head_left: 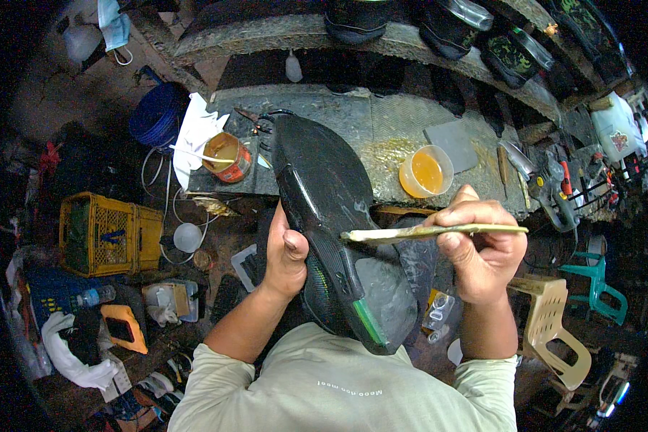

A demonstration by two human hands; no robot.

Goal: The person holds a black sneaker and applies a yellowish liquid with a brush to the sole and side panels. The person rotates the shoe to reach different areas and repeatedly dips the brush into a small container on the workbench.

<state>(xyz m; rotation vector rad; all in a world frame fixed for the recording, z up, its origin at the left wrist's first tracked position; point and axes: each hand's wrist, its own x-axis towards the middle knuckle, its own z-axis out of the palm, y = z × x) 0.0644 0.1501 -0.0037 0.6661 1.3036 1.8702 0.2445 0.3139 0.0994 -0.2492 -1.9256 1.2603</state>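
Supporting a black shoe (322, 169) in the head view, the left hand (284, 259) grips its left side; most of the fingers are hidden by the shoe. The shoe is located at the centre, between the person's torso and the workbench (338, 108), with its length running from far left to near right. A green strip (369, 322) marks its near end.

The right hand (482, 248) holds a slender brush (392, 234) in a narrow pinch, handle to the right. The brush tip lies over the middle of the shoe; actual contact cannot be confirmed.

On the workbench, to the right of the shoe, stands a translucent bowl (448, 171) containing amber liquid, just beside a grey flat piece (455, 140). To the left stands an orange-red can (236, 171) with a pale stick inside, near white paper (194, 133). A yellow crate (145, 237) occupies the left side; a beige plastic stool (547, 309) occupies the right.
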